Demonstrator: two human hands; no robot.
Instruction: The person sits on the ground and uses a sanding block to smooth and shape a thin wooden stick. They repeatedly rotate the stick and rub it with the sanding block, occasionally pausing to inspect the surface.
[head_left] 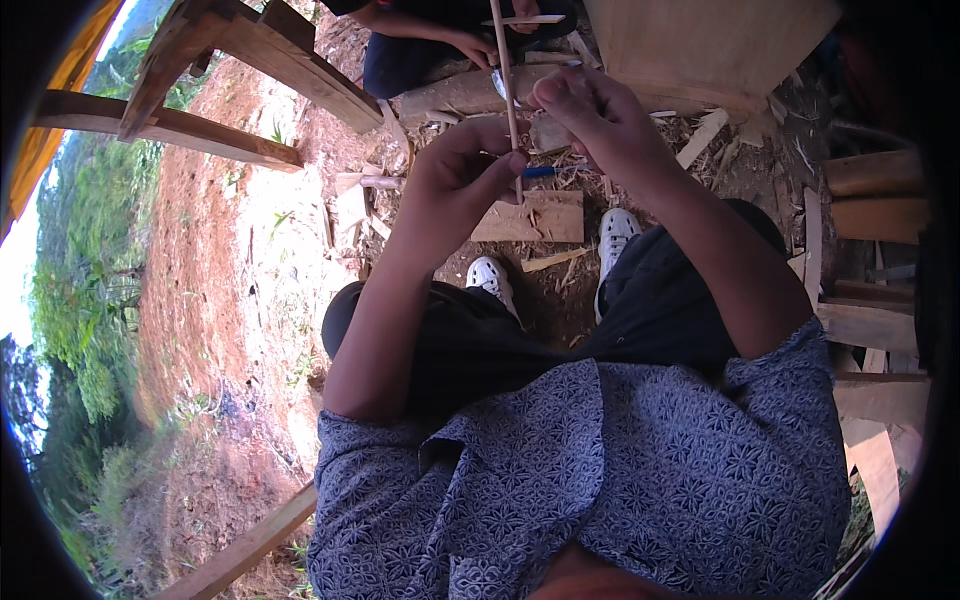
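A thin wooden stick (506,75) stands nearly upright in the picture, its near end below my fingers. My left hand (462,175) is closed on it, pinching it between thumb and fingers close to that end. My right hand (600,115) is raised just to the right of the stick, apart from it. Its fingers are curled and the thumb presses against them; whatever they may hold is hidden. Beneath my hands, a blue-handled tool (540,171) lies partly covered by them, beside a flat wooden block (545,217) on the ground.
Across from me sits a person whose hand (472,47) is near a metal blade (498,84); a wooden strip (540,19) is by the other hand. A large board (700,50) stands far right. Timber beams (300,75) rise far left. Stacked wood (875,215) lines the right. Shavings litter the ground.
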